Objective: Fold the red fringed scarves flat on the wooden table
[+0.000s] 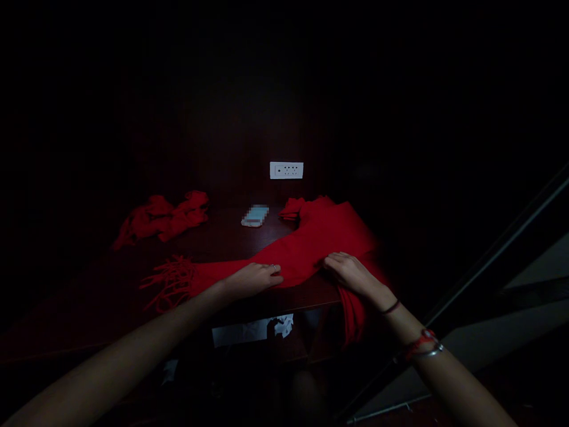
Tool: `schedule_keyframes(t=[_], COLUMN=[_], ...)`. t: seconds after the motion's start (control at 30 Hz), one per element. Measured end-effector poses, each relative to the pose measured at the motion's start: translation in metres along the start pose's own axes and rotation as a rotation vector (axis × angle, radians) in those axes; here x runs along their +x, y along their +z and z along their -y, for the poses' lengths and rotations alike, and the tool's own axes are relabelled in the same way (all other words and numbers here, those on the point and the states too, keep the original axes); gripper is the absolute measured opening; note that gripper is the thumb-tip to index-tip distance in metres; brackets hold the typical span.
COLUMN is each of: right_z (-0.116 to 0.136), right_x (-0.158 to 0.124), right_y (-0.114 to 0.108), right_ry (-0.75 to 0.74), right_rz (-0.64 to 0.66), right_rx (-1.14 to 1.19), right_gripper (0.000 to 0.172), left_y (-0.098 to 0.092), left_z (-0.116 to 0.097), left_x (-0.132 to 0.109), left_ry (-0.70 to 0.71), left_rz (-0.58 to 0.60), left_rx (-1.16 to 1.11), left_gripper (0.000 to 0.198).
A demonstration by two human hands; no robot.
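From the near side of the tabletop (226,237), close to the left hand (256,279) and right hand (349,271), the head view looks forward and down, facing the far socket plate (287,171).

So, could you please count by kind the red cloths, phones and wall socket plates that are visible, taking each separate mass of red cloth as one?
Red cloth masses: 2 (crumpled heap at the left, fringed cloth under the hands; layers inside each cannot be counted)
Phone: 1
Wall socket plate: 1
Total: 4
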State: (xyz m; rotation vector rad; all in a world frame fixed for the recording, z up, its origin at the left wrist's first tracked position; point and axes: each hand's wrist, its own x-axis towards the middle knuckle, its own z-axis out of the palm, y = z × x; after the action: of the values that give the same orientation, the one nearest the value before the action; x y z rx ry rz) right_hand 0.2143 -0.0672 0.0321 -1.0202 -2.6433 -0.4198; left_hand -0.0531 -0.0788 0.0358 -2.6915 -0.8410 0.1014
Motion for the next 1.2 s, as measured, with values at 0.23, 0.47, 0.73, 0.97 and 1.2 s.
schedule_keyframes(t=[0.23,0.47,0.73,0.97,1.2], right_z=[-0.009,-0.013,-0.023,-0.025,-0.023], right_x=[0.007,0.013,0.025,0.024,0.019], right_y=[0.003,-0.003,-0.008,-0.015,-0.016], right_ry=[-0.050,0.042,0.126,0.109,0.107], right_rz=[-0.061,-0.136,-0.164,-0.134,-0.067], right_rx=[-0.059,0.259,0.364,0.299,0.167], right_gripper=[0.017,0.013,0.007,0.016,0.020], left_y=[0.003,0.005,0.008,0.022,0.027], left_z=[-0.014,-0.004,-0.003,0.000,0.004], left_x=[0.013,0.020,0.028,0.024,-0.011], left_ry=[-0.094,-0.186,-0.326,-0.405,-0.357], left_rz=[-0.022,-0.043,-0.303,-0.404,-0.236], left_rx=[0.002,-0.063,-0.207,-0.301,-0.254], left_gripper=[0.041,0.029,0.028,0.046,0.036])
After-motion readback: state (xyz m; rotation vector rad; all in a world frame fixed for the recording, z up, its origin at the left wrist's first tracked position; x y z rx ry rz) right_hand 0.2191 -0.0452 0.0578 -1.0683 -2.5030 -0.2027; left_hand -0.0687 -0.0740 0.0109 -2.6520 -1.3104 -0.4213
